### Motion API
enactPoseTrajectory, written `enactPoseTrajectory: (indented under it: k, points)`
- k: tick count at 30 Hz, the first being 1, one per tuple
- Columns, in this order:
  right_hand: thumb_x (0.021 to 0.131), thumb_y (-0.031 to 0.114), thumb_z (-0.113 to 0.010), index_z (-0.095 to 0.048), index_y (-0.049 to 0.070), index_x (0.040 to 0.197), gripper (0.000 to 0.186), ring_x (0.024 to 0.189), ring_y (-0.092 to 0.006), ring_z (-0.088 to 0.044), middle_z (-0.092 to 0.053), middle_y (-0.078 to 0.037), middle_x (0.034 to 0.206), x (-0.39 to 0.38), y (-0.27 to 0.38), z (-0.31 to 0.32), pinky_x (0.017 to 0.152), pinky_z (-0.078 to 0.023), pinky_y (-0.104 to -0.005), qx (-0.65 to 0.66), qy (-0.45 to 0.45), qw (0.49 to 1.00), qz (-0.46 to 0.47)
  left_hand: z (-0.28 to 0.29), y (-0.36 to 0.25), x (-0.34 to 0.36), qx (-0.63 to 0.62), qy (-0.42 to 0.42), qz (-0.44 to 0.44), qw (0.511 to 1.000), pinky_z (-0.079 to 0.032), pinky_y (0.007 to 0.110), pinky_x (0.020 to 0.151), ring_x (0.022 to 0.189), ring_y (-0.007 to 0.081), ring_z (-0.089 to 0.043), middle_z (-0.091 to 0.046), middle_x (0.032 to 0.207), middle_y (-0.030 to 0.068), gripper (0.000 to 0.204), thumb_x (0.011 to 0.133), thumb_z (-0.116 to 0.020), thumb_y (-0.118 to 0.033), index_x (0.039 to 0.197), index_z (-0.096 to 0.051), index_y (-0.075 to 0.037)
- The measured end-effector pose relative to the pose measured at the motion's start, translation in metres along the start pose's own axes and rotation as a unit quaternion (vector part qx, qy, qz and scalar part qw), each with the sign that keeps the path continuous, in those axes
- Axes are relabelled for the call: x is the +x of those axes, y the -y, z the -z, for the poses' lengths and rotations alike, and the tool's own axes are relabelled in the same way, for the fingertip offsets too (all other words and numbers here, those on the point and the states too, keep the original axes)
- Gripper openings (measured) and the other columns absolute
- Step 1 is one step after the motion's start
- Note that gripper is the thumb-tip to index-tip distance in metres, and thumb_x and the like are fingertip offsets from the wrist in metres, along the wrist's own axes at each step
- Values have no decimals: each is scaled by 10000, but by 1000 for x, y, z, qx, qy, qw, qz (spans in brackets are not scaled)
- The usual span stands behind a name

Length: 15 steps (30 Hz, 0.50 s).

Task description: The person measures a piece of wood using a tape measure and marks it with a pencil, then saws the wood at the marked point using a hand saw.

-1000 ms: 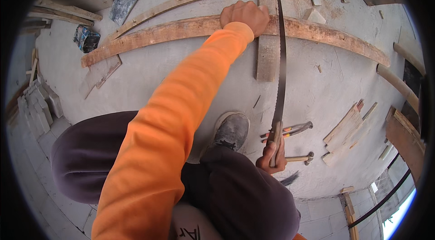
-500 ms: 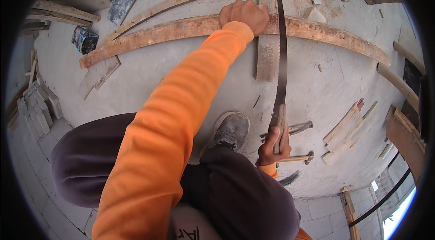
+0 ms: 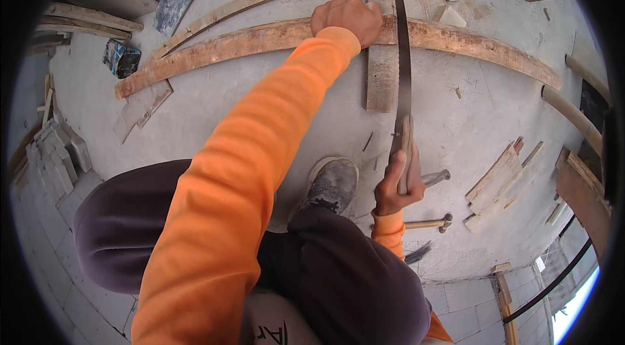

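Note:
A long wooden plank (image 3: 221, 52) lies across the floor, resting over a short board (image 3: 379, 84) that runs crosswise under it. My left hand (image 3: 348, 19) is closed around the plank just left of the saw line, its fingertips hidden behind the wood. In my right hand (image 3: 398, 182) is the wooden handle of a handsaw (image 3: 405, 71), whose dark blade crosses the plank right beside the short board, teeth toward the left. Close to my right hand, a hammer (image 3: 430, 223) and a metal tool (image 3: 435, 178), partly hidden by the hand, lie on the floor.
A thinner wood strip (image 3: 250, 3) lies beyond the plank at left. Wood offcuts (image 3: 501, 179) are on the right, and a blue-black package (image 3: 122, 58) sits near the plank's left end. Stacked tiles (image 3: 55, 156) stand far left. My shoe (image 3: 333, 182) is below the plank.
My right hand has pushed the saw forward, away from me, so more blade passes beyond the plank. My left hand stays on the plank, with the whole view shifted slightly.

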State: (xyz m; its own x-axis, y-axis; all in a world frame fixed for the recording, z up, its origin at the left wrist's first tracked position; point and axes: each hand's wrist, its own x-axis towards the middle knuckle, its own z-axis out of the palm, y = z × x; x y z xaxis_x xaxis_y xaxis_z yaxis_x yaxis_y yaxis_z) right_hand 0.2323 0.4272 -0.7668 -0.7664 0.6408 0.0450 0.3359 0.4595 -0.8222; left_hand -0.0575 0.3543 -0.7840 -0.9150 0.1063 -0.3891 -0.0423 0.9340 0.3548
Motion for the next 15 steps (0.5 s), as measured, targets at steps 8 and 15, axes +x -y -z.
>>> enactPoseTrajectory:
  k: [8, 15]
  points:
    - [996, 106, -591, -665, -113, 1287, 372, 915, -291, -784, -768, -246, 1099, -31, 6, 26, 798, -596, -328, -16, 43, 998, -42, 13, -2, 4, 12, 65, 20, 998, -476, 432, 1045, 1145, 302, -671, -746, 1134, 179, 552, 1018, -357, -401, 1079, -773, -44]
    - [1033, 141, -630, -682, -106, 1259, 339, 649, -112, -611, -755, -131, 913, 34, 7, -31, 633, -509, -242, -9, -18, 999, 28, 6, 3, 1, 0, 25, -8, 1000, -537, 485, 948, 1007, 377, -711, -753, 1015, 242, 600, 1008, -364, -427, 957, -789, -6]
